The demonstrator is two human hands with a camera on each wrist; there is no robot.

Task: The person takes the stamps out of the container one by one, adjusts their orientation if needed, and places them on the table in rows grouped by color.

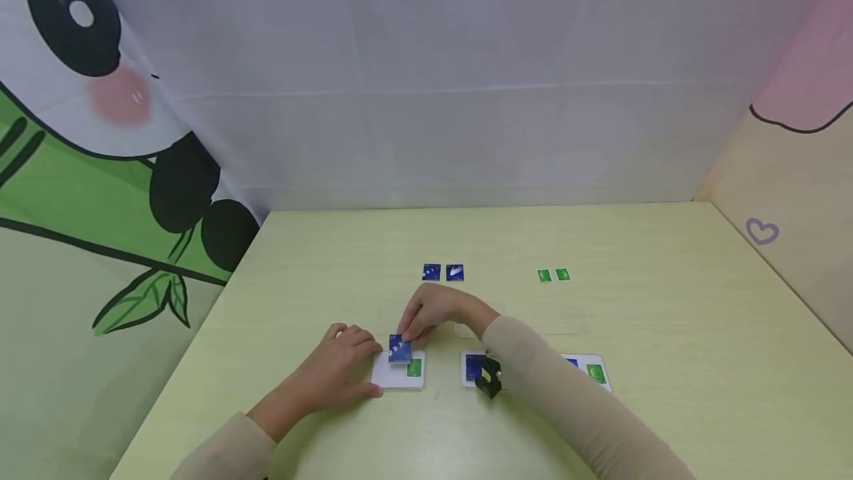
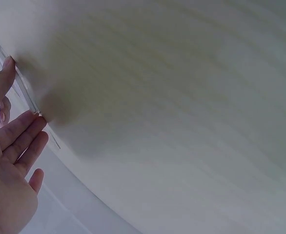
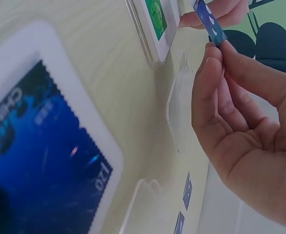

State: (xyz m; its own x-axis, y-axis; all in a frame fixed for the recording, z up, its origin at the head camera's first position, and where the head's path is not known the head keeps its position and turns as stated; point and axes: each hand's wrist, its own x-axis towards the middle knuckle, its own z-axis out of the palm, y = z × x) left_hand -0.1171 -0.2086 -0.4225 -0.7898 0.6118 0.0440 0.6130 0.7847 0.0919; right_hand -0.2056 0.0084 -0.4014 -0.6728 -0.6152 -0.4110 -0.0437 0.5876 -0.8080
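Note:
My right hand [image 1: 436,310] pinches a blue stamp [image 1: 400,349] by its edge between thumb and forefinger. In the head view the stamp overlaps the upper middle of a white card [image 1: 383,376], which bears a green stamp [image 1: 415,367] on its right side. At that card's left edge, my left hand [image 1: 340,367] touches it with fairly straight fingers, thumb at the near corner and fingertips at the far one. The left wrist view shows the thumb and fingertips [image 2: 40,119] along the card's edge. The right wrist view shows the held stamp tilted, face visible.
Two blue stamps [image 1: 443,272] and two green stamps [image 1: 554,275] lie farther back. Clear plastic sleeves [image 1: 566,321] lie behind the cards. Right of the worked card, another white card [image 1: 469,384] bears a blue stamp; a further card [image 1: 603,361] is partly behind the right forearm.

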